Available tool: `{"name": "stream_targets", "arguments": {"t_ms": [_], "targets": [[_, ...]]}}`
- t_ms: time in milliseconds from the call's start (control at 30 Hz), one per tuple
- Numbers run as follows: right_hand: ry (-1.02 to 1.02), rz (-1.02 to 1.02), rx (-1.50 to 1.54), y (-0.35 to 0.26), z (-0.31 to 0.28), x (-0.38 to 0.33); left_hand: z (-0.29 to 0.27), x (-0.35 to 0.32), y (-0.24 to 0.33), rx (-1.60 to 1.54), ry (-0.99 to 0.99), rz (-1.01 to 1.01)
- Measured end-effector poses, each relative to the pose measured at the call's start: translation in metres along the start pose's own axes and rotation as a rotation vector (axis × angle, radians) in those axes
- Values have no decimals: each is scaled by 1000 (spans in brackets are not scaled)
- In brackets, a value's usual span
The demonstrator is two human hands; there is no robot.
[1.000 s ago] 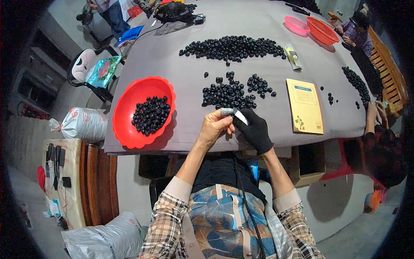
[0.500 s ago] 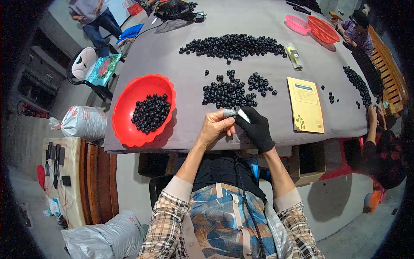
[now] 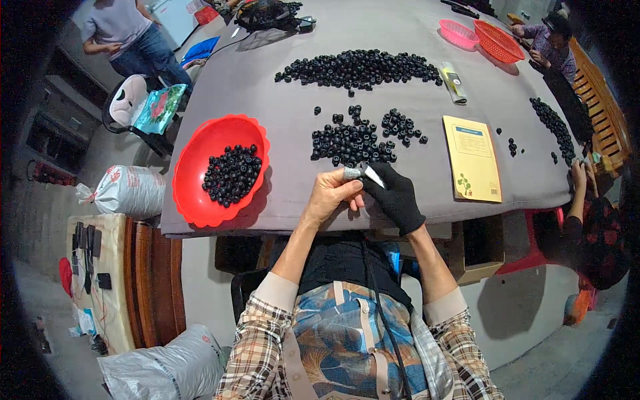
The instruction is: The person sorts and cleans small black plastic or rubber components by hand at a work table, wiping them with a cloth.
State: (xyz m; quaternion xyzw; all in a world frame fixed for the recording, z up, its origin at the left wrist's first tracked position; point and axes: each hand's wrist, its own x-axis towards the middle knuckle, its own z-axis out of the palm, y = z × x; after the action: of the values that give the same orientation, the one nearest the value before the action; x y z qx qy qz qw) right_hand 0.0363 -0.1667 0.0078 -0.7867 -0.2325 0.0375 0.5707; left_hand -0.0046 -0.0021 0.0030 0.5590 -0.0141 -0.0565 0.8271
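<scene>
Close together at the near table edge, my two hands meet fingertip to fingertip. Bare except for a grey finger wrap (image 3: 351,173), my left hand (image 3: 333,195) is closed in a pinch; whatever sits in it is too small to make out. My right hand (image 3: 396,201), in a black glove, is closed around a small white pointed piece (image 3: 374,176) whose kind is unclear. Just beyond my fingers lies a loose pile of small round black beads (image 3: 345,143), holes showing in some. A red scalloped bowl (image 3: 187,160) on the left holds more black beads (image 3: 232,175).
A longer bead pile (image 3: 363,69) spreads farther back. To the right lie a yellow booklet (image 3: 472,163) and a small packet (image 3: 454,83). Pink (image 3: 459,35) and orange baskets (image 3: 499,43) stand far right. Other people sit at the right side; one person (image 3: 120,30) stands far left.
My hands stay nearly in place, with the white piece tilted slightly differently. The standing person at far left has shifted closer and lower in view.
</scene>
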Motion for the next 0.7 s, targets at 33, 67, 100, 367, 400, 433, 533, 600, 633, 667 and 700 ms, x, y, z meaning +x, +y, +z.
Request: {"name": "stream_targets", "arguments": {"t_ms": [33,67,100,367,400,433,533,600,633,667,700], "targets": [[-1,0,2,-2,1,0,-1,0,1,-29,10,-5],[23,-19,-25,-4,2,0,-1,-1,1,-58,19,-10],[46,-38,-51,-5,4,0,-5,-1,0,-56,21,-10],[-17,-22,72,-4,13,-9,-14,0,-8,-413,17,68],[-30,-30,83,-5,14,-10,-14,0,-9,-436,39,71],[-25,-53,64,-7,14,-11,-15,0,-9,-434,40,72],[-7,-89,21,-16,13,-10,-15,0,-8,-436,23,77],[-6,-101,29,-12,14,-11,-15,-1,-8,-448,13,84],[-7,-113,38,-11,15,-11,-15,-1,-8,-448,14,84],[-7,-112,39,-11,15,-11,-15,-1,-8,-444,18,81],[-22,-71,34,-14,15,-11,-16,-1,-9,-440,23,78]]}}
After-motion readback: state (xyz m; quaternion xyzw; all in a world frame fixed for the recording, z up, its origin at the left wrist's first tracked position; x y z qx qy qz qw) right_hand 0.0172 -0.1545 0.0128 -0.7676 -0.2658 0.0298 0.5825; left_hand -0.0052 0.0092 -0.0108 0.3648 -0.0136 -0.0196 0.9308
